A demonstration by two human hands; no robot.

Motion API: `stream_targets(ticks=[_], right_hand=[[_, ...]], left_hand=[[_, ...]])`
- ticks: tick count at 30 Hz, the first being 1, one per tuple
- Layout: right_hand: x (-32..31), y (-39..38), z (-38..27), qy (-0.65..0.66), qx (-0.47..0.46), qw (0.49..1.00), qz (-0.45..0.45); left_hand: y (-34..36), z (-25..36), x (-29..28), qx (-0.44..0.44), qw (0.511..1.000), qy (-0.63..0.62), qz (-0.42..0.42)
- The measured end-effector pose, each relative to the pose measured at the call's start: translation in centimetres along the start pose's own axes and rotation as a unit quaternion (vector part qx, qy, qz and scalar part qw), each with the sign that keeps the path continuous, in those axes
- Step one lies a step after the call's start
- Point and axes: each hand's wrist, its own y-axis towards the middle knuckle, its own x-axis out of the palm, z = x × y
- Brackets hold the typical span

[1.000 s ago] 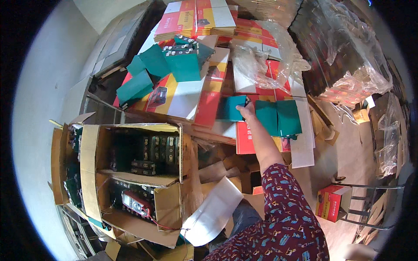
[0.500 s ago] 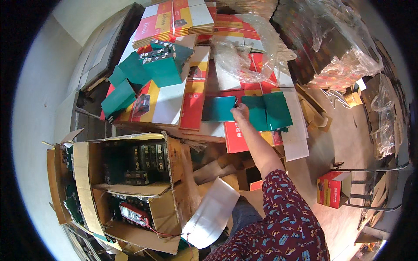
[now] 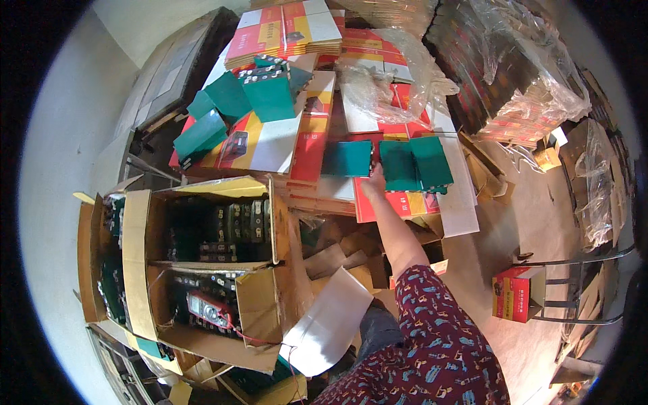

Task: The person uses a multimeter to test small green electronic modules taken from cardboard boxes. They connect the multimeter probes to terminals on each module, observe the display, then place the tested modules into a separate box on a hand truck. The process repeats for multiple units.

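My right hand (image 3: 373, 182) reaches forward over the stacked cartons, its fingers closed at the terminal end of a green battery cell (image 3: 347, 159) lying flat. Just right of the hand lie two more flat green battery cells (image 3: 399, 166), side by side on the red and white cardboard (image 3: 453, 202). Farther left, several green battery cells (image 3: 268, 94) stand and lean together, some with terminals showing. My left hand is out of view.
Open cardboard boxes (image 3: 156, 236) of dark cells stand at left; a red multimeter (image 3: 208, 310) with a red lead rests in one. A white sheet (image 3: 331, 324) is near my leg. Crumpled plastic film (image 3: 378, 94) covers back cartons. A red carton (image 3: 516, 295) sits on a metal trolley (image 3: 574, 283).
The view has shifted slightly, with the left-hand boxes and cells appearing farther right. My right hand has slid a little down along the end of the same battery cell.
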Motion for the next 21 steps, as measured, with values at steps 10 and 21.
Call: stream_targets(ticks=[10, 21], right_hand=[[1.4, -29.1, -2.2, 0.151, -0.117, 0.966, -0.176], [-1.7, -63.9, -10.1, 0.002, -0.35, 0.711, -0.61]], left_hand=[[-4.1, 0.9, -9.7, 0.057, 0.992, -0.111, -0.005], [-2.3, -4.3, -8.9, 0.051, 0.931, -0.355, -0.074]])
